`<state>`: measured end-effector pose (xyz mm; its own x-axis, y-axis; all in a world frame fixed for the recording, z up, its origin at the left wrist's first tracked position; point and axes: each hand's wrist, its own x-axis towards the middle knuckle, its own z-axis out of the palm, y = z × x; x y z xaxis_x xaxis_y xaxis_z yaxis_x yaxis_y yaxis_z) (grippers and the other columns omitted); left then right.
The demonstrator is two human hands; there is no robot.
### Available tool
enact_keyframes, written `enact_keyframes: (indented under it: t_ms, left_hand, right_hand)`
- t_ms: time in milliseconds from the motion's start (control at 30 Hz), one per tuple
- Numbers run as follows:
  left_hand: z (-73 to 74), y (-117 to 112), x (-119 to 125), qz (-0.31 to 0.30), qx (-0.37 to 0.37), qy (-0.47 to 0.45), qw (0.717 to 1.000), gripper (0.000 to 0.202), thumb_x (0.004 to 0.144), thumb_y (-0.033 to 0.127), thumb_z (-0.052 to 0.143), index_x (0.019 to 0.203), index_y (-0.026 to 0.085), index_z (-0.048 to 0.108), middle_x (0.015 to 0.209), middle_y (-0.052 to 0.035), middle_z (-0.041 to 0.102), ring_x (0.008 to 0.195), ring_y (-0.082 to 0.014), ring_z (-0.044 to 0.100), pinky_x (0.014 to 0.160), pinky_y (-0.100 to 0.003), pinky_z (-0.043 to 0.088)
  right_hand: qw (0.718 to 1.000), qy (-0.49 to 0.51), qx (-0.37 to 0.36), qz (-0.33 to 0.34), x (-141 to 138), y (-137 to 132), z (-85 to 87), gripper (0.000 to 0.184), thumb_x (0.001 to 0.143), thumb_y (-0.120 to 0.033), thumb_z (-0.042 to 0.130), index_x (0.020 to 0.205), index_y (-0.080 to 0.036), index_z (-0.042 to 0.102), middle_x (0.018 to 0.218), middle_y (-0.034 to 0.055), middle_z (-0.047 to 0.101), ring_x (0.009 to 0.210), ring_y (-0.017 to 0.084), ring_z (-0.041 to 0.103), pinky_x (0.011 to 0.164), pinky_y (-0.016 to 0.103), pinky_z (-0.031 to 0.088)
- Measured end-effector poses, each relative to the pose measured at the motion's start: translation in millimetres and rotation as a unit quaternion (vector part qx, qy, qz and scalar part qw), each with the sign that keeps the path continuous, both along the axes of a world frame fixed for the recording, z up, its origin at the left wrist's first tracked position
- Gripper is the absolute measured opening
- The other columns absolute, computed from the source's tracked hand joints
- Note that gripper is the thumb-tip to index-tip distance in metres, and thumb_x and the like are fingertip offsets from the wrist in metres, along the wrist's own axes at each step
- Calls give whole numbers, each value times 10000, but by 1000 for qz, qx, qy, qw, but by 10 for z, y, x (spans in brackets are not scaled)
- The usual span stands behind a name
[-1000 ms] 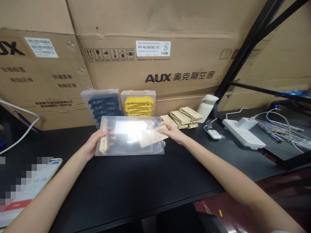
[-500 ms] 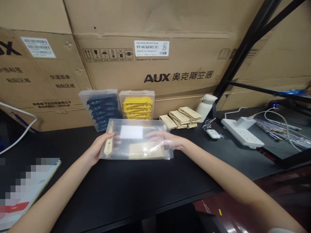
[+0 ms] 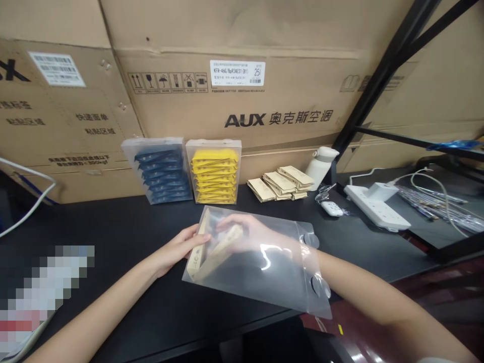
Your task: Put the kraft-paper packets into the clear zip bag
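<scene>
My left hand (image 3: 181, 249) grips the closed end of a clear plastic case (image 3: 260, 282), thumb on its near face. The case lies tilted, its round-tabbed flap end (image 3: 315, 262) toward the right. Inside, a beige packet (image 3: 198, 249) stands against the left end. My right hand (image 3: 251, 233) reaches into the case from the right and is closed around a second beige packet (image 3: 223, 249), slanting beside the first. Behind stand a case of dark blue packets (image 3: 161, 174) and a case of yellow packets (image 3: 215, 176).
Several loose beige packets (image 3: 282, 184) are stacked at the back, by a white bottle (image 3: 321, 166). Farther right lie a white earphone case (image 3: 333, 208) and a power strip (image 3: 378, 206). A large cardboard box (image 3: 174, 116) walls off the back of the black table (image 3: 151, 312).
The clear case has turned and shifted right, its flap end now toward the right and near. My right hand has moved deeper left inside it, bringing the second packet beside the first.
</scene>
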<state>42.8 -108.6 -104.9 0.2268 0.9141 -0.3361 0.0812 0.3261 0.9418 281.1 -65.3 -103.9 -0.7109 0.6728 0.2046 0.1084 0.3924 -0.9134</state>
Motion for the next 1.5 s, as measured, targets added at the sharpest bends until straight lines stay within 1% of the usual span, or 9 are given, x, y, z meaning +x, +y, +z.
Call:
enact_keyframes:
  t_ms: [100, 167, 333, 533, 800, 1033, 1267, 1400, 1500]
  left_hand:
    - [2, -3, -10, -23, 28, -8, 999, 417, 750, 441, 775, 1134, 289, 716, 1152, -31, 760, 998, -277, 722, 753, -305, 574]
    - [10, 2, -21, -38, 46, -13, 998, 425, 754, 435, 776, 1148, 289, 711, 1174, -26, 753, 1054, -278, 705, 814, -304, 564]
    - [47, 6, -46, -61, 75, -8, 995, 480, 745, 437, 782, 1186, 274, 689, 1198, -33, 742, 1134, -291, 670, 892, -319, 540]
    - [88, -9, -44, -85, 62, 21, 994, 543, 819, 463, 698, 1300, 227, 607, 1294, -59, 690, 1148, -285, 652, 940, -348, 515]
    - [-47, 54, -31, -92, 160, 65, 981, 488, 898, 511, 557, 1252, 178, 599, 1238, -83, 686, 1189, -323, 597, 996, -384, 454]
    - [-27, 30, -50, -115, 181, 70, 974, 484, 910, 491, 546, 1273, 172, 579, 1148, -74, 712, 1082, -307, 639, 897, -362, 491]
    - [36, 30, -66, -88, 136, 49, 986, 431, 879, 463, 601, 1221, 206, 644, 1190, -57, 724, 1116, -295, 641, 900, -327, 505]
    - [58, 52, -90, -71, 111, 38, 991, 435, 855, 485, 627, 1190, 214, 681, 1191, -49, 734, 1108, -291, 651, 893, -316, 507]
    - [43, 82, -106, -65, 88, 31, 994, 437, 852, 522, 626, 1139, 202, 697, 1112, -42, 757, 1073, -281, 662, 878, -306, 503]
  right_hand:
    - [996, -22, 50, -73, -77, -122, -43, 713, 682, -375, 836, 1319, -263, 539, 1362, 83, 564, 1268, 284, 542, 1084, 456, 436]
    - [994, -22, 75, -74, -106, -195, -62, 829, 750, -408, 777, 1463, -306, 366, 1486, 93, 445, 1347, 301, 468, 1110, 463, 413]
    - [985, -3, 166, -46, -122, -235, -134, 870, 815, -208, 637, 1540, -315, 168, 1550, 82, 352, 1390, 273, 418, 1144, 423, 385]
    - [975, 45, 193, -98, -193, -192, -276, 746, 842, -218, 611, 1501, -229, 261, 1506, 142, 398, 1297, 282, 506, 1069, 474, 452]
    - [973, 64, 194, -108, -217, -164, -312, 539, 864, -177, 567, 1377, -230, 410, 1453, 125, 473, 1335, 253, 489, 1118, 467, 419]
    - [964, 33, 255, -66, -131, -103, -231, 688, 888, -285, 595, 1496, -235, 279, 1513, 140, 411, 1370, 281, 459, 1144, 471, 390]
    - [982, -40, 183, -36, -38, -97, -62, 635, 944, -345, 520, 1527, -238, 290, 1564, 109, 362, 1456, 284, 344, 1202, 485, 304]
    - [984, -42, 168, -47, -70, -114, -111, 641, 950, -309, 513, 1536, -217, 268, 1593, 111, 311, 1474, 256, 314, 1223, 494, 263]
    - [990, 13, 131, -56, -126, -117, -174, 645, 926, -304, 577, 1512, -245, 313, 1557, 95, 383, 1446, 235, 370, 1206, 480, 315]
